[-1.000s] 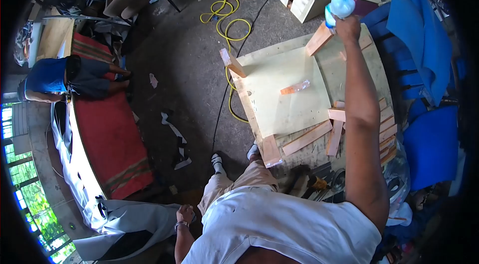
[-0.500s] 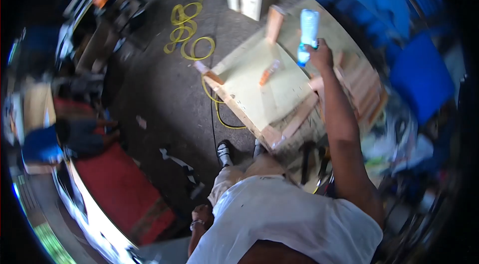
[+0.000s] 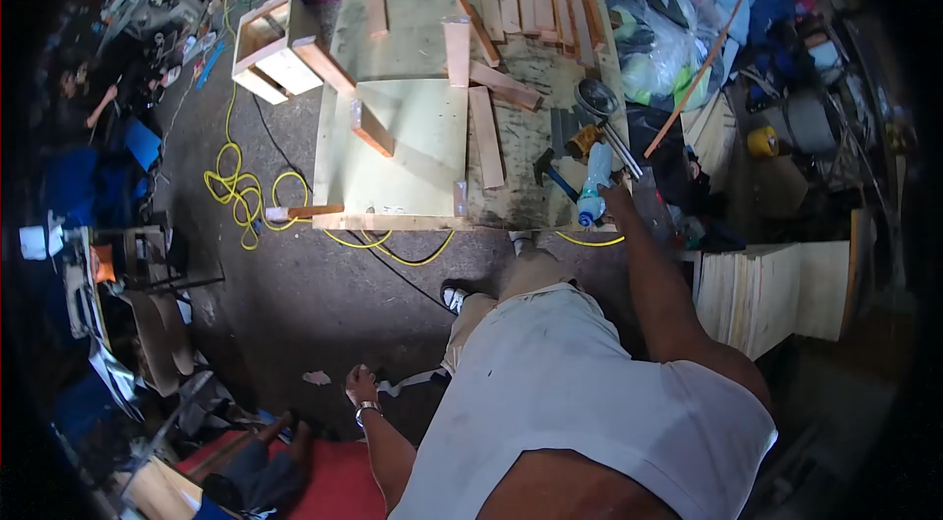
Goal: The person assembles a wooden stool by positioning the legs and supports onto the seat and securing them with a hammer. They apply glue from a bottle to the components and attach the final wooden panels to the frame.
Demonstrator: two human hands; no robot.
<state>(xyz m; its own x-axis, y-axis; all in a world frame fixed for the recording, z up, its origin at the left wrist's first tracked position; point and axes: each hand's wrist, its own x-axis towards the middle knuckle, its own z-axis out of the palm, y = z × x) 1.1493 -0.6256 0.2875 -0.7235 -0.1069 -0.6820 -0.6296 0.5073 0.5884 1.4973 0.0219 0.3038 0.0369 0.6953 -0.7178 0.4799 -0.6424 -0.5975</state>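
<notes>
My right hand grips a clear plastic bottle with a blue cap, cap end down, at the table's near right edge. A hammer lies just left of the bottle. My left hand hangs over the floor beside my body, its fingers curled, a band on the wrist; what it may hold is too small to tell. On the wooden table, a pale plywood panel lies with wood blocks around and on it. Several wood strips are at the far side.
An open wooden box stands left of the table. A yellow hose coils on the floor. Plastic bags and clutter lie at the right, with stacked boards nearer me. Another person is at the lower left.
The view has turned, so the table now lies straight ahead. My right hand with the bottle has come lower and closer, beside the hammer. My left hand is further from my body.
</notes>
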